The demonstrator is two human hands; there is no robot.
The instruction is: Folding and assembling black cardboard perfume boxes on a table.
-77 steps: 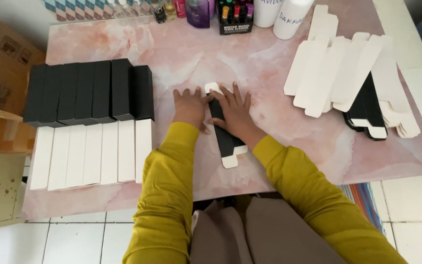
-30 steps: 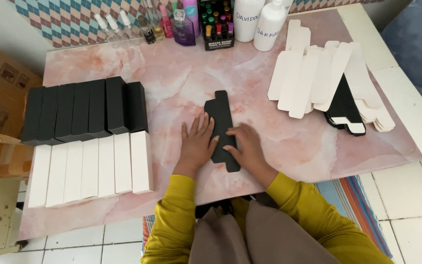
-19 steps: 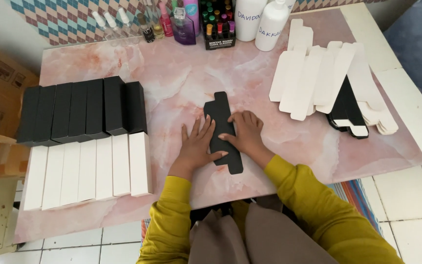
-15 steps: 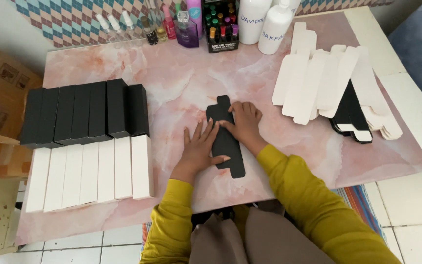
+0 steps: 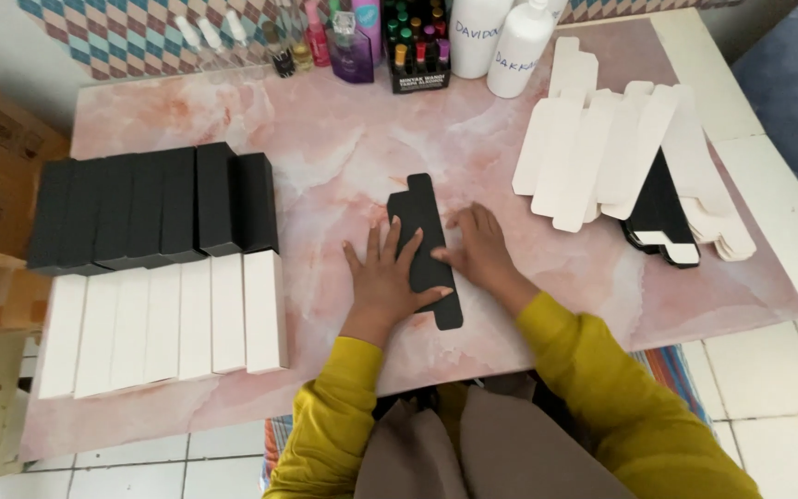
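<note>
A flat black carton blank [image 5: 425, 248] lay near the middle of the frame on the pink marbled desk [image 5: 344, 157], running slightly aslant from upper left to lower right, tabbed end pointing away from the person. The left hand [image 5: 383, 277] rested palm-down along the blank's left edge, its fingers [image 5: 392, 238] spread, two of them lying over the black card and the thumb reaching across its lower part, apparently to pin it flat. The right hand [image 5: 478, 251] pressed on the desk against the blank's right edge, fingers [image 5: 462, 224] loosely together and slightly curled, seemingly bracing or creasing that side. At the left of the frame stood a row of assembled black boxes [image 5: 154, 208], with a row of assembled white boxes [image 5: 163, 319] touching them just below, packed side by side as finished pieces would be. At the upper right, a fanned heap of flat white blanks [image 5: 593, 148] overlapped a few flat black blanks [image 5: 662, 217], within the right arm's reach. Along the top edge stood small bottles [image 5: 344, 37] and two white plastic bottles [image 5: 496, 37], well apart from the hands.
</note>
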